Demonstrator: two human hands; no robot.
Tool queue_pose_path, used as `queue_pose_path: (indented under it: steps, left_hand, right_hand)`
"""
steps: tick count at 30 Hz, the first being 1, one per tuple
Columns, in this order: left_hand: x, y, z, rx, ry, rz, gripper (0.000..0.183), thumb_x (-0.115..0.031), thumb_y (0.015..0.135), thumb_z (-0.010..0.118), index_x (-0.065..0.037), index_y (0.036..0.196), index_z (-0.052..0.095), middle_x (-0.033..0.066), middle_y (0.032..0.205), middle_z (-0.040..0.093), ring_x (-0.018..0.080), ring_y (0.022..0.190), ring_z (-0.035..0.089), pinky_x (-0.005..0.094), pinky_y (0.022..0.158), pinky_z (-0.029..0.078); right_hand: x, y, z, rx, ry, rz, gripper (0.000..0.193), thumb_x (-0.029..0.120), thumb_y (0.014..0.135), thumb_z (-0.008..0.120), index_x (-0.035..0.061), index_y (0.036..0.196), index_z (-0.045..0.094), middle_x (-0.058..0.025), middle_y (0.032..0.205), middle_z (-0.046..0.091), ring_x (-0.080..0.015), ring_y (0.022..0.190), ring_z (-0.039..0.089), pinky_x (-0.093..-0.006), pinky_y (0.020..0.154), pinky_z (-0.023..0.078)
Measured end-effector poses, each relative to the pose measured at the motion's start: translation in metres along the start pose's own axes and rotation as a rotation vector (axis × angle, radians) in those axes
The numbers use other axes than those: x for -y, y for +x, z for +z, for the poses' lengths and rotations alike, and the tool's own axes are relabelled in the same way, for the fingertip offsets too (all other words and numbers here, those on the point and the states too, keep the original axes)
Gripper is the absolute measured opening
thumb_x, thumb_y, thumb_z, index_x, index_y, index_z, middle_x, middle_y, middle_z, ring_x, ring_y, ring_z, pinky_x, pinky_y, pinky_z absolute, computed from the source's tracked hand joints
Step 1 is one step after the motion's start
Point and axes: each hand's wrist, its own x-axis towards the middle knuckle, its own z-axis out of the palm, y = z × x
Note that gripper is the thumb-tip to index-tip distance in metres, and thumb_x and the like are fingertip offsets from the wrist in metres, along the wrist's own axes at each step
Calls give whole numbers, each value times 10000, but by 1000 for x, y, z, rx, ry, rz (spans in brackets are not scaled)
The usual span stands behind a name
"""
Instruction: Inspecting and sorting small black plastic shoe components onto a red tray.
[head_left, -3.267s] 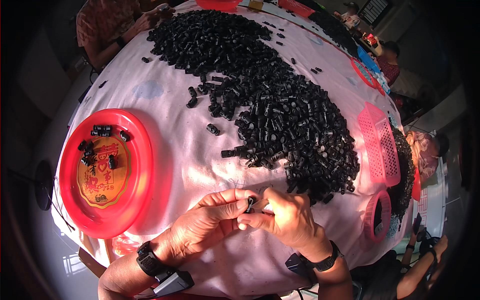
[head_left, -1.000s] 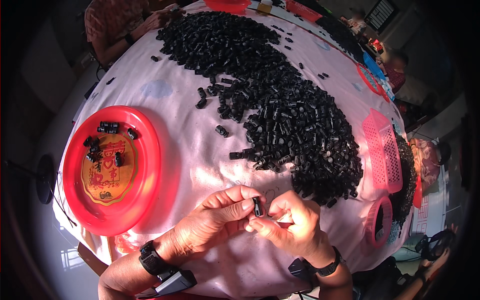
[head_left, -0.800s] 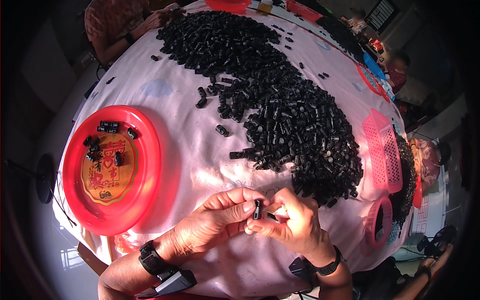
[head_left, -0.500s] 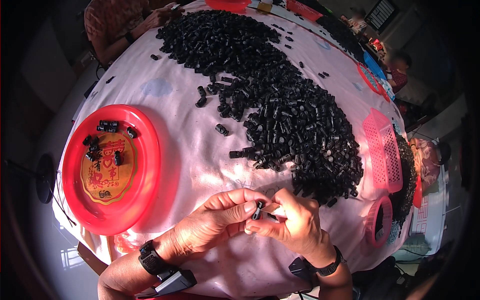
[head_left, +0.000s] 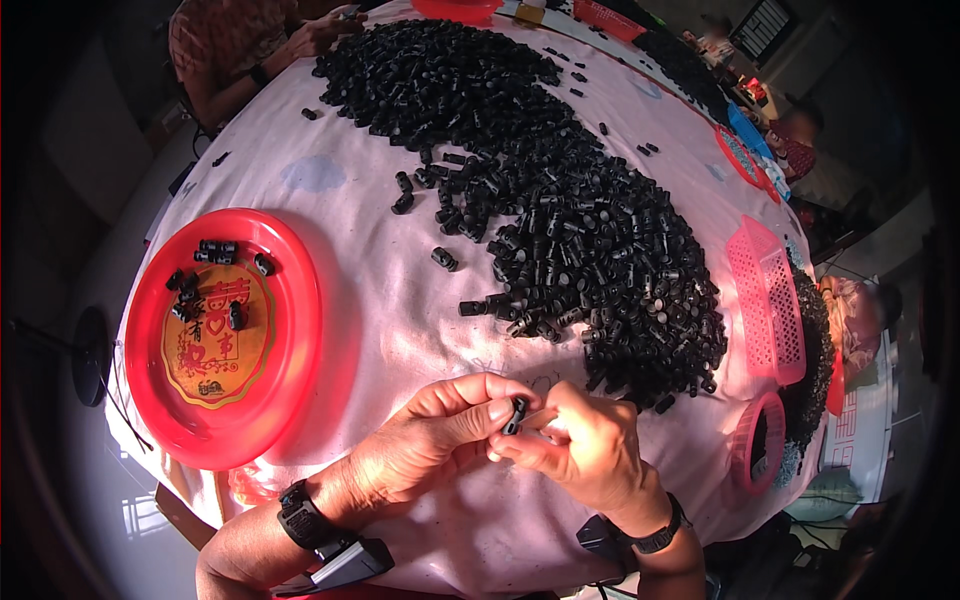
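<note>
Both hands meet above the pink cloth-covered bench [head_left: 390, 290]: the left hand [head_left: 422, 435] pinches a small black cylindrical plastic piece [head_left: 516, 416], tilted, between thumb and fingers; the right hand [head_left: 592, 452] curls just beside, its grip unclear.

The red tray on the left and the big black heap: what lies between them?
In the head view, pale pink cloth lies between the red tray and the black heap, with a few loose black pieces near the heap.
</note>
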Motion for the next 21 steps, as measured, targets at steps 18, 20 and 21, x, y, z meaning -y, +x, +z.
queue_pose_path:
  steps: [18, 20, 21]
  left_hand:
    - [1, 2, -3, 14, 17, -73, 237, -217, 995, 606, -39, 1141, 659, -33, 893, 606, 61, 789, 535, 225, 792, 463]
    - [3, 4, -4, 14, 32, -86, 236, -211, 987, 615, -37, 1140, 659, -29, 898, 611, 70, 789, 539, 228, 788, 461]
    - [3, 4, -4, 11, 31, -85, 236, -211, 987, 615, -37, 1140, 659, -29, 898, 611, 70, 789, 539, 228, 788, 461]
  right_hand:
    - [4, 0, 5, -57, 510, 54, 176, 25, 899, 688, -19, 1052, 615, -94, 806, 722, -132, 724, 730, -237, 612, 571]
    - [3, 0, 2, -39, 487, 65, 167, 13, 905, 675, -22, 1055, 611, -100, 802, 722, -135, 728, 731, -238, 609, 570]
    - [2, 0, 0, -24, 463, 75, 160, 2, 910, 661, -25, 1058, 607, -106, 798, 722, -138, 733, 733, -239, 605, 569]
